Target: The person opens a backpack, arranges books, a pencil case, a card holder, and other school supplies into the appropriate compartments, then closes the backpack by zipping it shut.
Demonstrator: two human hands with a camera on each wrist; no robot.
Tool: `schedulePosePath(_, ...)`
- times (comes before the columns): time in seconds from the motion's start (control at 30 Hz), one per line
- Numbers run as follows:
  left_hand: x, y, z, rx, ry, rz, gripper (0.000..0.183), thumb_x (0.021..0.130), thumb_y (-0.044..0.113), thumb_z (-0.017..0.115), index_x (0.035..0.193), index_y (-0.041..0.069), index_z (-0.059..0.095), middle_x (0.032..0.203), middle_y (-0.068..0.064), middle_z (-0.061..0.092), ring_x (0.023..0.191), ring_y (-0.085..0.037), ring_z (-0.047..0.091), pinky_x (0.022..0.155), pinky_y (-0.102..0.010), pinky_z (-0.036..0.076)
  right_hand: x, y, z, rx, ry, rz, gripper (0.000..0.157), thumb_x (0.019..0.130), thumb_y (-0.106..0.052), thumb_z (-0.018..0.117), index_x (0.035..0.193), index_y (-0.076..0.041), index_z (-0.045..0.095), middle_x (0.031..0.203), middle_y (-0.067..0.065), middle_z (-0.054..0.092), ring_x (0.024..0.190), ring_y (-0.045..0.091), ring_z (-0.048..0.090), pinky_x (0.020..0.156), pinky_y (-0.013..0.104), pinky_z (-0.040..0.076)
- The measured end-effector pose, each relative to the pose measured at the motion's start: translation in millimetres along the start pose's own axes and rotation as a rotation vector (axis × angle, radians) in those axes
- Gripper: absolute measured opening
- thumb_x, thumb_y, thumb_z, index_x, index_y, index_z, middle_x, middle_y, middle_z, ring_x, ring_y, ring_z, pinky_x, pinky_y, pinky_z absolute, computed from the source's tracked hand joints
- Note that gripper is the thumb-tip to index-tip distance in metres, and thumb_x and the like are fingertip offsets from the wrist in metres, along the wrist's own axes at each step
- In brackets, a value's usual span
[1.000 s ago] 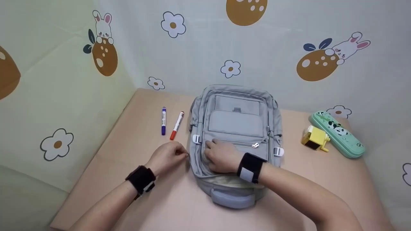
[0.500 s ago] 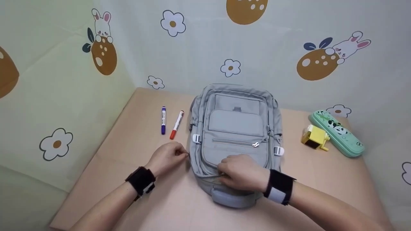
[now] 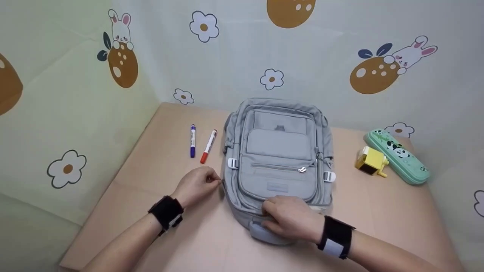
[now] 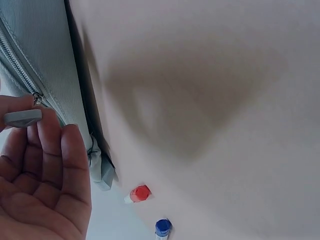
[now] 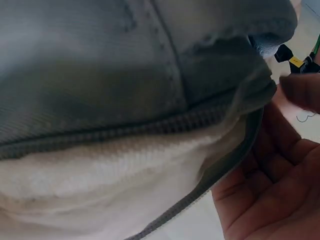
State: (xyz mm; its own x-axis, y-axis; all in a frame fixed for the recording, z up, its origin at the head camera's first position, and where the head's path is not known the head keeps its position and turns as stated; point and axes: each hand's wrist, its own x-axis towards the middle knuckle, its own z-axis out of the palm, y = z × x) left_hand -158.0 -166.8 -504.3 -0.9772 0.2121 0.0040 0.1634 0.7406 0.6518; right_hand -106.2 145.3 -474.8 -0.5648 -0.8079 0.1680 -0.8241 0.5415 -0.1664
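Note:
A grey backpack (image 3: 279,145) lies front side up on the table. At its left side my left hand (image 3: 196,185) pinches a grey zipper pull (image 4: 22,118), seen in the left wrist view beside the zipper teeth (image 4: 20,67). My right hand (image 3: 294,218) is at the bag's bottom end, close to the carry handle (image 3: 262,233). In the right wrist view its fingers go behind the bag's edge, with the thumb on the near side by the fabric; the exact contact is partly hidden. There the zipper is parted, showing pale lining (image 5: 100,185).
A blue marker (image 3: 193,141) and a red marker (image 3: 208,146) lie left of the bag. To the right sit a yellow crank pencil sharpener (image 3: 370,161) and a green panda pencil case (image 3: 399,156). Patterned cloth (image 3: 234,56) hangs behind the table.
My right hand has slid from the bag's front pocket down and to the right, to its bottom end, uncovering a small label. The left hand stays on the zipper pull.

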Motion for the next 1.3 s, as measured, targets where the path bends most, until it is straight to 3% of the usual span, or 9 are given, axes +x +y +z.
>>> schedulePosePath(0.17,-0.1,3.2,-1.1,-0.020,-0.010,-0.026,0.004,0.087,0.014,0.078,0.085,0.015,0.075,0.080,0.008,0.064,0.076,-0.013,0.058,0.076,-0.037,0.051,-5,-2,3.4,-0.027,0.016,0.079,0.016,0.090,-0.024,0.076,0.090,-0.015,0.063,0.082,-0.003,0.066,0.070,0.016,0.062,0.062,0.034,0.054)
schedulePosePath(0.37,-3.3,9.6,-4.1,-0.027,-0.044,-0.026,0.006,0.085,0.010,0.076,0.083,0.015,0.074,0.079,0.007,0.065,0.075,-0.013,0.059,0.075,-0.037,0.052,-6,-4,6.6,-0.084,0.064,0.055,0.017,0.090,-0.023,0.075,0.081,-0.016,0.062,0.077,-0.004,0.065,0.065,0.015,0.060,0.056,0.032,0.052)
schedulePosePath(0.5,-8.5,14.1,-6.6,-0.024,-0.101,0.029,0.008,0.083,0.006,0.075,0.081,0.014,0.074,0.078,0.008,0.065,0.074,-0.012,0.058,0.073,-0.034,0.051,-6,-4,7.2,-0.085,0.079,0.067,0.016,0.089,-0.025,0.077,0.082,-0.017,0.065,0.077,-0.005,0.066,0.066,0.014,0.060,0.056,0.031,0.051)
schedulePosePath(0.63,-12.9,17.7,-8.3,-0.033,-0.204,0.115,0.006,0.084,0.007,0.075,0.082,0.012,0.075,0.074,0.009,0.062,0.071,-0.011,0.055,0.067,-0.031,0.048,-6,-3,7.2,-0.095,0.095,0.073,0.016,0.089,-0.025,0.078,0.082,-0.018,0.066,0.076,-0.005,0.067,0.065,0.013,0.060,0.056,0.030,0.052)
schedulePosePath(0.77,-15.9,20.2,-8.9,-0.049,-0.274,0.146,0.010,0.087,0.008,0.076,0.080,0.015,0.073,0.071,0.010,0.059,0.066,-0.010,0.053,0.062,-0.029,0.045,-6,-3,7.8,-0.094,0.111,0.070,0.015,0.088,-0.025,0.078,0.081,-0.019,0.066,0.076,-0.006,0.067,0.065,0.012,0.060,0.056,0.030,0.052)
schedulePosePath(0.93,-16.5,21.4,-8.3,-0.021,-0.261,0.163,0.014,0.088,0.011,0.075,0.077,0.020,0.069,0.070,0.011,0.055,0.064,-0.008,0.051,0.060,-0.029,0.043,-9,-1,6.1,-0.065,0.120,0.054,0.013,0.088,-0.024,0.079,0.085,-0.018,0.067,0.078,-0.007,0.065,0.068,0.012,0.060,0.059,0.030,0.052)
schedulePosePath(1.3,-17.2,19.0,-6.0,-0.026,-0.236,0.172,0.012,0.086,0.010,0.075,0.079,0.018,0.071,0.072,0.012,0.058,0.065,-0.008,0.052,0.062,-0.029,0.044,-33,16,-8.5,-0.025,0.128,0.084,0.017,0.090,-0.031,0.076,0.102,-0.019,0.073,0.089,-0.008,0.067,0.079,0.010,0.059,0.071,0.033,0.051)
